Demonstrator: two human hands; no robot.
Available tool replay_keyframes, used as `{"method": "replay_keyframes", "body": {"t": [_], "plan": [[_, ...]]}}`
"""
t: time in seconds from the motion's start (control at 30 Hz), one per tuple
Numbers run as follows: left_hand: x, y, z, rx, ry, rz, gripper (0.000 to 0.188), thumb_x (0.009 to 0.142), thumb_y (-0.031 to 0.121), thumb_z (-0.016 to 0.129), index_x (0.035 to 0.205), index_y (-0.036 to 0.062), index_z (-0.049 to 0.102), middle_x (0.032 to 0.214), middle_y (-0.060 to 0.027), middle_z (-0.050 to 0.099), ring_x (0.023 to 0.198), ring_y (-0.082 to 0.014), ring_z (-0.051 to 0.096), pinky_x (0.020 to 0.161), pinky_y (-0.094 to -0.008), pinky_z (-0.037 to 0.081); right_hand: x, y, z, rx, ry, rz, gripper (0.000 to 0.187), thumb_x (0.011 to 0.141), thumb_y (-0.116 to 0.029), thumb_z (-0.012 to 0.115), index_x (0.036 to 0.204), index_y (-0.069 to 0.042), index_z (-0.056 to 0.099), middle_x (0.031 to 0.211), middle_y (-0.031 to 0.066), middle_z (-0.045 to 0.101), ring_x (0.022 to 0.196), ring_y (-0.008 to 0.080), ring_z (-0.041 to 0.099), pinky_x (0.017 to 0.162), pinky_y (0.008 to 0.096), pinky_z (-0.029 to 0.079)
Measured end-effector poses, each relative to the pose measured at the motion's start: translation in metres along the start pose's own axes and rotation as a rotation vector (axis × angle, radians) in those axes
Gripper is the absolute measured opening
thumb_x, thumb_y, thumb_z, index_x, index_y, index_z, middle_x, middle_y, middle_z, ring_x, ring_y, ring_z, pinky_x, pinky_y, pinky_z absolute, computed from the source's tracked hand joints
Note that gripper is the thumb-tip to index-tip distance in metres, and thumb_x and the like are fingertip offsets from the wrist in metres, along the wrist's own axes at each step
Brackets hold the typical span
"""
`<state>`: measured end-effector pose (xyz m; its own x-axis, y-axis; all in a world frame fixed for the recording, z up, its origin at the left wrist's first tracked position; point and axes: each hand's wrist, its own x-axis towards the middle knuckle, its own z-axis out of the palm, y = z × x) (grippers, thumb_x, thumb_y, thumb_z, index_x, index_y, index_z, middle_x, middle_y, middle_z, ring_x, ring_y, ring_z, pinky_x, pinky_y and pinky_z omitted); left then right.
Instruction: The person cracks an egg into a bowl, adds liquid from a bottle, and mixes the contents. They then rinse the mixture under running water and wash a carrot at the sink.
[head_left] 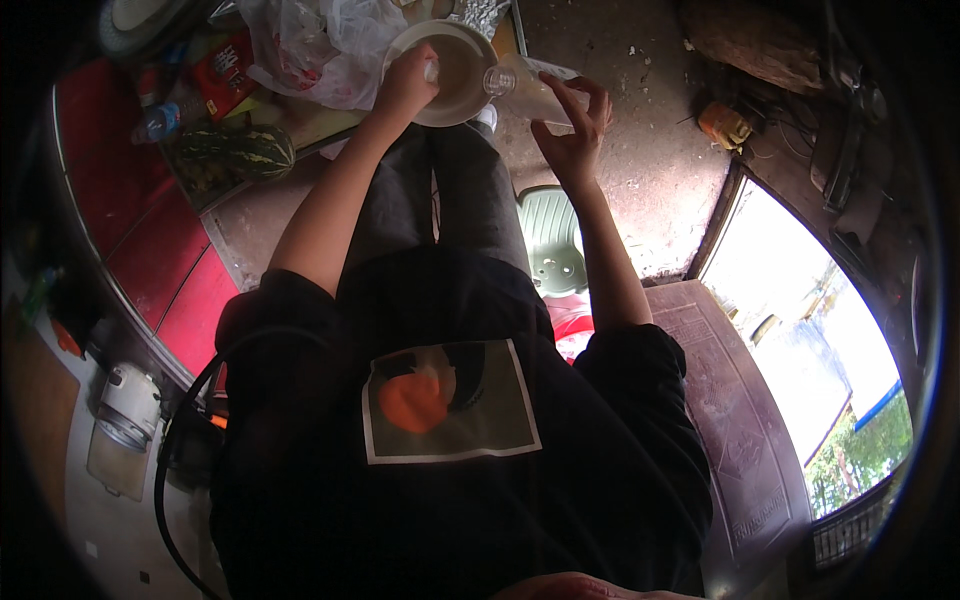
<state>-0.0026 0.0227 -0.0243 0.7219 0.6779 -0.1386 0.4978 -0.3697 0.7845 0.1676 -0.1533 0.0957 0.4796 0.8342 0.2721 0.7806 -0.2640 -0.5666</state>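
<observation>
Ahead of my knees is a round whitish bowl (487,52), with pale contents whose kind I cannot make out. My left hand (405,85) is closed in a fist over the bowl's left rim. A small whitish thing (431,71) shows at its curled fingers; its kind is unclear. At the bowl's right side, my right hand (578,118) holds a clear plastic bottle (530,92) between thumb and fingers. The bottle lies nearly level, its neck pointing left over the bowl's rim. Whether anything flows from it cannot be seen.
Left of the bowl are a clear plastic bag (320,50), a red packet (226,75) and a green striped squash (238,152), beside a red-topped surface (135,240). A green plastic stool (552,235) stands right of my legs. A brown panel (735,420) lies near the bright doorway.
</observation>
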Motion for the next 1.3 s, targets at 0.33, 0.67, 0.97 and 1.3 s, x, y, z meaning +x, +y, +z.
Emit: {"method": "replay_keyframes", "body": {"t": [0.33,0.67,0.97,1.3], "plan": [[-0.003,0.002,0.001,0.19,0.006,0.038,0.057,0.072,0.014,0.073,0.125,0.0058,0.054,0.109,-0.0165,0.063,0.094,-0.0345,0.063,0.082,-0.0387,0.052,0.001,0.001,0.003,0.04,0.006,0.003,0.059,0.058,-0.009,0.069,0.114,-0.026,0.067,0.105,0.0056,0.053,0.103,0.024,0.051,0.093,0.0382,0.034],[0.003,0.008,0.001,0.578,-0.082,0.043,0.052,0.081,0.004,0.061,0.131,0.0073,0.048,0.102,-0.0122,0.055,0.079,-0.0299,0.063,0.068,-0.038,0.053,0.005,0.0,-0.001,0.011,0.0,-0.028,0.06,0.055,-0.006,0.07,0.114,-0.021,0.067,0.107,0.0066,0.055,0.103,0.0244,0.053,0.092,0.0394,0.037],[-0.013,0.03,-0.019,-0.297,-0.001,-0.009,0.052,0.076,0.002,0.073,0.126,0.0078,0.057,0.118,-0.0093,0.061,0.09,-0.0175,0.065,0.079,-0.0305,0.055,0.009,0.001,-0.003,-0.017,-0.024,-0.055,0.059,0.059,-0.011,0.069,0.115,-0.027,0.066,0.108,0.0052,0.052,0.104,0.0248,0.047,0.095,0.0402,0.029],[-0.028,0.042,-0.012,-0.888,-0.125,-0.152,0.055,0.078,-0.007,0.07,0.13,0.0011,0.052,0.122,-0.0083,0.059,0.103,-0.014,0.059,0.086,-0.0264,0.053,0.021,-0.026,0.0,-0.383,-0.064,-0.399,0.058,0.075,-0.008,0.059,0.126,-0.037,0.059,0.113,0.0023,0.049,0.109,0.0212,0.045,0.098,0.0388,0.027]]}}
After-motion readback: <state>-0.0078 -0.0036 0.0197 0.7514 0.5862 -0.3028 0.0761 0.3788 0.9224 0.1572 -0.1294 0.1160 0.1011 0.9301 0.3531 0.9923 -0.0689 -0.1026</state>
